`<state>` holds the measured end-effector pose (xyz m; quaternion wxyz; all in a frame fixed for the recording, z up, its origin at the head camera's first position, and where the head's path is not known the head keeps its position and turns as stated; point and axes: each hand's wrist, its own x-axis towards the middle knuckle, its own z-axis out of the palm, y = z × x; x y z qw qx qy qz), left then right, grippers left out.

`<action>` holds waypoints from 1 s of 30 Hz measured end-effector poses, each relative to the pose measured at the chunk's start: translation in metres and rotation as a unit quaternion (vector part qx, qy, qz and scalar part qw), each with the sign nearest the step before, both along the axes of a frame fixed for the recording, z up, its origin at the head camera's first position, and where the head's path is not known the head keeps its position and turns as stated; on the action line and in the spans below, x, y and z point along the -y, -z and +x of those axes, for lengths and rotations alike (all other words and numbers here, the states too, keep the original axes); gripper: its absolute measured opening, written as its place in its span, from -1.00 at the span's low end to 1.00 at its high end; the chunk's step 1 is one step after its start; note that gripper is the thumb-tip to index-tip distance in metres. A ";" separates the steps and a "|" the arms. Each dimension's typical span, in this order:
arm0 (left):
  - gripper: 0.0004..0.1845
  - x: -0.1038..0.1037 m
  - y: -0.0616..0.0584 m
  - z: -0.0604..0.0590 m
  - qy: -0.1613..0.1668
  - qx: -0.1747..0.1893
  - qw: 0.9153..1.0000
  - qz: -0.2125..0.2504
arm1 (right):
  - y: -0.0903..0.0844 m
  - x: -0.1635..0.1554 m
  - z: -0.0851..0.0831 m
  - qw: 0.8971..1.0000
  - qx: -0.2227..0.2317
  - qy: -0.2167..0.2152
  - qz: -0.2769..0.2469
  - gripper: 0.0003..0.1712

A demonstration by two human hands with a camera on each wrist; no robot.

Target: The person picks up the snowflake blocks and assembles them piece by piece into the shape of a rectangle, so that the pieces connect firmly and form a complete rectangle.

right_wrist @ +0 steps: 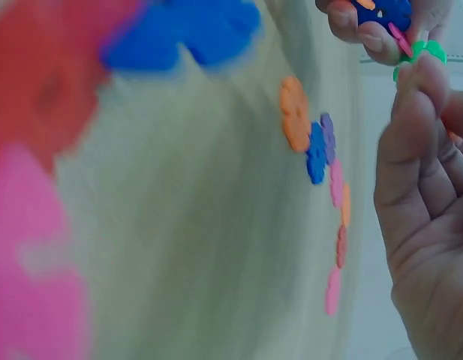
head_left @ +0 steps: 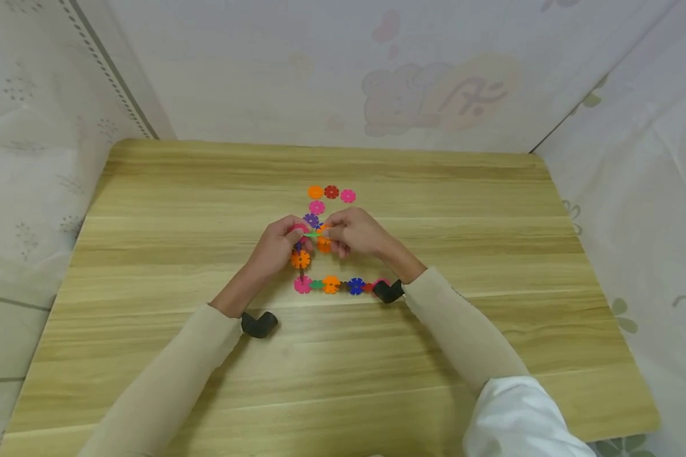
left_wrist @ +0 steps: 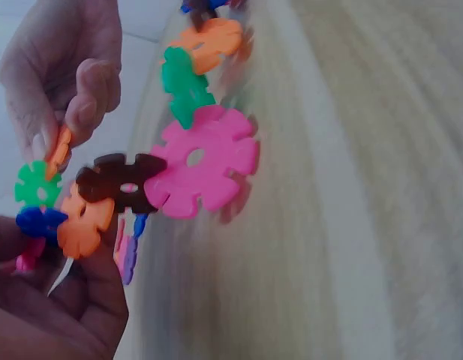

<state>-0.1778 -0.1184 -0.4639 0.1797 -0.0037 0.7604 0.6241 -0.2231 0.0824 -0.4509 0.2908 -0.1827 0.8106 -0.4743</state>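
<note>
My left hand (head_left: 275, 244) pinches a pink notched flower disc (left_wrist: 28, 256) at the raised end of a linked chain. A blue disc (left_wrist: 42, 220), an orange disc (left_wrist: 85, 225) and a brown disc (left_wrist: 120, 182) follow it down to a pink corner disc (head_left: 303, 284). Between finger and thumb, my right hand (head_left: 357, 233) holds an orange disc (left_wrist: 59, 152). A green disc (head_left: 312, 235) stands between both hands, touching that orange one; its joint with the pink disc is hidden by fingers.
From the corner, the chain runs right through an orange disc (head_left: 331, 284) and a blue disc (head_left: 356, 286). Loose discs curve behind the hands: purple (head_left: 311, 220), pink (head_left: 317, 207), orange (head_left: 316, 192), dark red (head_left: 331, 192), pink (head_left: 348, 196). All lie on a wooden table (head_left: 463, 355).
</note>
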 end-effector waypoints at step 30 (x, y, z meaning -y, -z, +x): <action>-0.75 0.012 0.000 0.000 0.005 -0.021 0.999 0.041 | 0.018 0.010 -0.040 0.999 -0.025 -0.017 0.029 -0.68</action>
